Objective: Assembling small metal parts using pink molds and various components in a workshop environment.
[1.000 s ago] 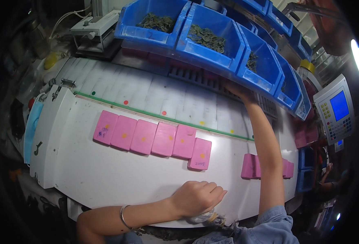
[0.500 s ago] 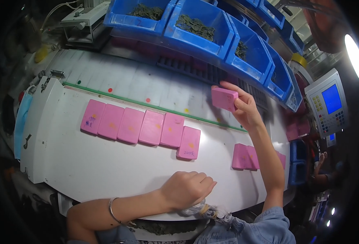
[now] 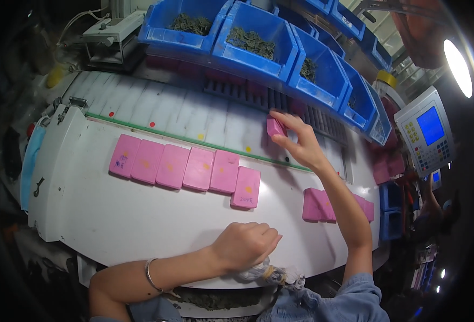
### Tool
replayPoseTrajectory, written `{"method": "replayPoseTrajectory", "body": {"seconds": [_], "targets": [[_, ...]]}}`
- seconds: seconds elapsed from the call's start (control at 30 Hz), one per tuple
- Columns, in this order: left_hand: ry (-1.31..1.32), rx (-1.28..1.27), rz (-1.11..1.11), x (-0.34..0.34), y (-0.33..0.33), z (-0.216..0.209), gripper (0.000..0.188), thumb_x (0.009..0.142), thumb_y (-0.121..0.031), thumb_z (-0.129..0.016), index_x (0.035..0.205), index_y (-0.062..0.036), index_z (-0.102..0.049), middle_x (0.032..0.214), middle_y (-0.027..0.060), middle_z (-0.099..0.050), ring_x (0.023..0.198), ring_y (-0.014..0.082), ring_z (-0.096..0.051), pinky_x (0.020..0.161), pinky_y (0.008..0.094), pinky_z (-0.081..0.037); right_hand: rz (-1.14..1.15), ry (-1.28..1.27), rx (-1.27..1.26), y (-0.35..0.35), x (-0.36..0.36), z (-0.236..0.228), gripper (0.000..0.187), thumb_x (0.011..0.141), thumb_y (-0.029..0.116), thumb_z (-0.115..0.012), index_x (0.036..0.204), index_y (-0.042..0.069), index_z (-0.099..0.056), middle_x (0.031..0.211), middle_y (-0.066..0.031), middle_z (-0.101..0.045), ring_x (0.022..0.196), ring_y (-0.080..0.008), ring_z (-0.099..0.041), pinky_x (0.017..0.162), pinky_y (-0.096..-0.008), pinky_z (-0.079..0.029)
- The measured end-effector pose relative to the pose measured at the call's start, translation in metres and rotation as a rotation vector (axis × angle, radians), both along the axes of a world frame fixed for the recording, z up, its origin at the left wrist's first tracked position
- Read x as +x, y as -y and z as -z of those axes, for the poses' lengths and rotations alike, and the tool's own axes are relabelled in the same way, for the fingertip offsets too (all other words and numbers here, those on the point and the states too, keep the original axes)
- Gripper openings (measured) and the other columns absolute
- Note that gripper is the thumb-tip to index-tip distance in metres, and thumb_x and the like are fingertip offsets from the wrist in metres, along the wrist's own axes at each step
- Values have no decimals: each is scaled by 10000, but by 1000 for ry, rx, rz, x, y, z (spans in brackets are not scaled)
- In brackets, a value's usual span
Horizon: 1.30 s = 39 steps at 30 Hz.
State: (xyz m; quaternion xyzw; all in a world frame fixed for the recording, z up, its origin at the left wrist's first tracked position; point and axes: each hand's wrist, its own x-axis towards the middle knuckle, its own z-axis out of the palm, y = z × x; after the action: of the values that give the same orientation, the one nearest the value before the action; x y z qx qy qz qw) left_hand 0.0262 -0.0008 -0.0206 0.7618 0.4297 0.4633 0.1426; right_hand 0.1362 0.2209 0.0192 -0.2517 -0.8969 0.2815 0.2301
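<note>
Head view shows the right hand (image 3: pixel 300 144) pinching a small pink block (image 3: pixel 275 127) by its edges at the far side of the white table (image 3: pixel 113 214), just before the blue bins (image 3: pixel 258 43). It looks light, rigid and smooth-faced, so an edge grip suits it. The left hand (image 3: pixel 245 244) rests fisted at the near edge, its contents hidden.

Single head-worn fisheye view, steeply down onto white worktable (image 3: pixel 113 225).

The right hand (image 3: pixel 300 144) covers most of its pink block (image 3: pixel 275 127), behind the fingers. Whatever the left hand's (image 3: pixel 246 245) curled fingers enclose stays hidden.
</note>
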Motion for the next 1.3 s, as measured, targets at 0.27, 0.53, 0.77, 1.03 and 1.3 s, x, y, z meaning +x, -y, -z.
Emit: {"method": "replayPoseTrajectory", "body": {"seconds": [0.27, 0.53, 0.77, 1.03, 1.3], "targets": [[-31, -45, 16, 3, 3, 4, 193, 807, -166, -582, 643, -82, -526, 549, 44, -492, 491, 198, -533, 437, 309, -428, 153, 56, 637, -110, -8, 50, 361, 846, 232, -581, 1146, 41, -518, 1095, -192, -549, 1048, -334, -506, 921, -398, -367], [-28, -114, 6, 2, 5, 3, 201, 822, -172, -565, 650, -72, -533, 572, 57, -520, 522, 221, -556, 462, 326, -451, 309, 277, 497, -117, 5, 49, 358, 847, 218, -528, 1143, 18, -503, 1155, -232, -508, 1091, -377, -464, 935, -422, -351], [-40, -266, 48, -1, 1, 4, 202, 836, -197, -541, 690, -63, -582, 618, 80, -569, 586, 256, -579, 523, 360, -472, 327, 154, 454, -127, 41, 54, 350, 863, 227, -508, 1136, 8, -508, 1145, -233, -518, 1109, -372, -459, 943, -413, -348], [-62, -302, 57, -2, 2, 1, 206, 838, -203, -537, 709, -55, -600, 633, 98, -585, 608, 277, -586, 544, 372, -473, 412, 281, 528, -111, 41, 46, 321, 888, 242, -464, 1138, 55, -535, 1154, -212, -532, 1104, -378, -472, 939, -411, -362], [-65, -318, 52, -1, 2, 3, 203, 842, -211, -530, 753, -50, -614, 667, 117, -602, 614, 297, -591, 562, 384, -476, 449, 233, 703, -113, 40, 61, 348, 855, 233, -477, 1149, 57, -535, 1152, -215, -532, 1102, -388, -468, 946, -440, -353]]}}
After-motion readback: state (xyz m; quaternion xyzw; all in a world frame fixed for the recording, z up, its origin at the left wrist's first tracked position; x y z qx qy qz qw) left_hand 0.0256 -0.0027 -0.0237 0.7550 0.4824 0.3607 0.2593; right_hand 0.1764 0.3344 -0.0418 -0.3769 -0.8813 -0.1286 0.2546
